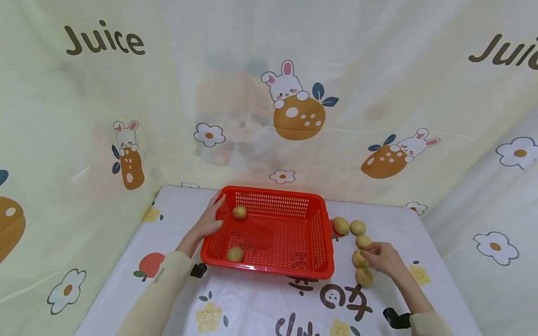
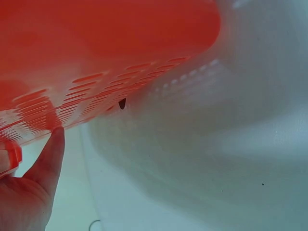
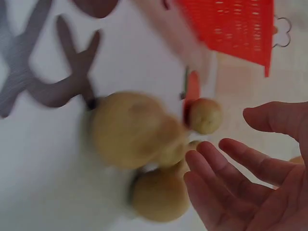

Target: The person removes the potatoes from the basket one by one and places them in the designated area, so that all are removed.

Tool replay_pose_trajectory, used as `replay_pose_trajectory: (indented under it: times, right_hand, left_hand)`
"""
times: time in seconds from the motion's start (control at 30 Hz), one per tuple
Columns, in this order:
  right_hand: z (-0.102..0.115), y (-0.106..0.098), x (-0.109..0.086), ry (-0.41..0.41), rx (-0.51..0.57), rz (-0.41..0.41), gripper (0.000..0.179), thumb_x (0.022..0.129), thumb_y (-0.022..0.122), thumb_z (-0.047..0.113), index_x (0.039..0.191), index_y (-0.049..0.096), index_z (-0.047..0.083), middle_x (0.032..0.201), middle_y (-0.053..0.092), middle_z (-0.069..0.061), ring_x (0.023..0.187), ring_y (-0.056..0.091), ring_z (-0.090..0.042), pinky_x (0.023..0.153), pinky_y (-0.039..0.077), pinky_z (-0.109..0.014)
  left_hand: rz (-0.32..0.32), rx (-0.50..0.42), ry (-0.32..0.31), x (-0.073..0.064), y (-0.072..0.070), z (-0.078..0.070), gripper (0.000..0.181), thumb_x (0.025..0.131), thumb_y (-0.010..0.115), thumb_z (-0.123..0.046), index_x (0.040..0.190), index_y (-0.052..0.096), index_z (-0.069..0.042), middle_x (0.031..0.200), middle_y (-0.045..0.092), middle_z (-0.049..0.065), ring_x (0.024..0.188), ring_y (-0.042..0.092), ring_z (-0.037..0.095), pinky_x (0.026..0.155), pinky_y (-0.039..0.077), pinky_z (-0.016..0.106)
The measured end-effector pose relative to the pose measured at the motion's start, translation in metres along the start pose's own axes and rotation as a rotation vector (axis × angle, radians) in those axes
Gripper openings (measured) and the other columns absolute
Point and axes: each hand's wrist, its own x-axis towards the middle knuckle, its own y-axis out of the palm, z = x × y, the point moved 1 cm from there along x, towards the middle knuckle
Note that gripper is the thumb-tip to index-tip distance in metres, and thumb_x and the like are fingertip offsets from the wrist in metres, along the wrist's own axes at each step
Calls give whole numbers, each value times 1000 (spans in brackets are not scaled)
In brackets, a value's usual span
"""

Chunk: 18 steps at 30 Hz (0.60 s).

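Note:
A red plastic basket (image 1: 269,270) stands on the table with two potatoes in it, one at its back left (image 1: 239,213) and one at its front left (image 1: 235,254). My left hand (image 1: 208,221) grips the basket's left rim; in the left wrist view its thumb (image 2: 50,156) lies along the slotted outer wall. To the right of the basket, several loose potatoes (image 1: 364,277) form an uneven row. My right hand (image 1: 382,257) hovers beside the middle of that row. In the right wrist view its fingers (image 3: 250,161) are spread apart from the thumb, with nothing held between them.
A white patterned cloth (image 1: 252,303) covers the table. Behind and at both sides hang cream sheets (image 1: 235,37) printed with rabbits and flowers, close to the table's back edge. Dark straps (image 1: 397,318) sit at both wrists.

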Motion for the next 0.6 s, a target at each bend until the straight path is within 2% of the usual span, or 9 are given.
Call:
replay_pose_trajectory:
  times: [0.17, 0.33, 0.47, 0.6]
  right_hand:
    - [35, 1, 14, -31, 111, 0, 39, 96, 60, 23, 117, 62, -10, 101, 67, -19, 82, 62, -23, 69, 54, -34]
    - [82, 11, 33, -122, 272, 48, 42, 98, 59, 26, 125, 61, -6, 111, 67, -21, 91, 66, -27, 75, 57, -38]
    - [120, 26, 50, -152, 340, 118, 41, 98, 59, 25, 127, 60, -4, 119, 64, -24, 100, 67, -32, 81, 56, -41]
    - [146, 48, 66, -156, 422, 204, 40, 99, 58, 21, 128, 59, -6, 127, 60, -26, 105, 66, -31, 83, 56, -43]
  left_hand:
    - [-5, 8, 20, 1, -2, 0, 86, 70, 49, 7, 151, 22, 10, 162, 5, 24, 148, 8, 41, 111, 23, 57]
    - [-8, 5, 21, 1, -4, 0, 86, 70, 49, 7, 152, 22, 10, 162, 5, 23, 148, 8, 41, 111, 23, 58]
    - [-10, 4, 22, 0, -3, 1, 85, 71, 49, 7, 152, 22, 10, 162, 5, 23, 147, 9, 41, 111, 24, 57]
    - [0, -9, 9, -1, -1, 0, 85, 72, 50, 7, 152, 22, 9, 162, 4, 22, 148, 9, 41, 110, 25, 57]
